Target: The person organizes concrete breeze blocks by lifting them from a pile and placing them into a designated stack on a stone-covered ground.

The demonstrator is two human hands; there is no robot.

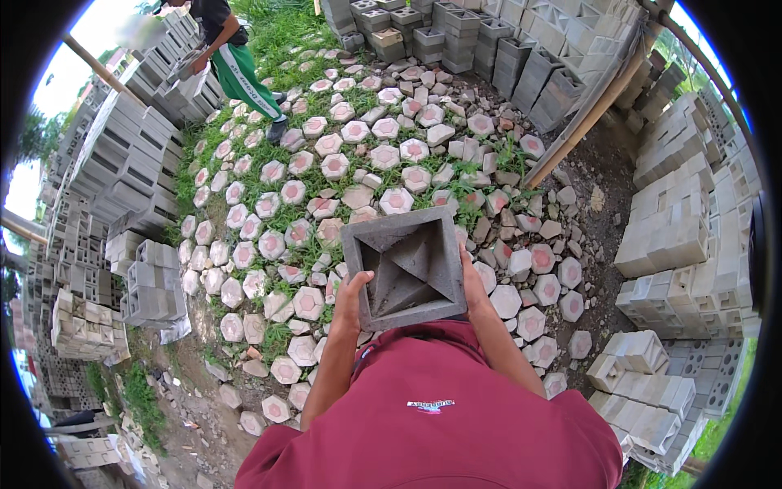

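Between my two hands is a grey concrete ventilation block (452, 236), square-framed, with slanted ribs crossing inside its hollow. I hold it in front of my maroon shirt, slightly tilted, its patterned face toward me. My left hand (350, 295) grips the left side, the thumb bent over the front rim. On the right side presses my right hand (475, 285), its thumb along the outer edge and its other fingers hidden behind the block.
Hexagonal pavers (334, 166) with reddish centres lie among grass and rubble. Stacked blocks stand left (126, 163), at the back (460, 37) and right (668, 228). A wooden post (582, 122) slants at the right. Another person in green trousers (244, 81) handles a block at the far left.
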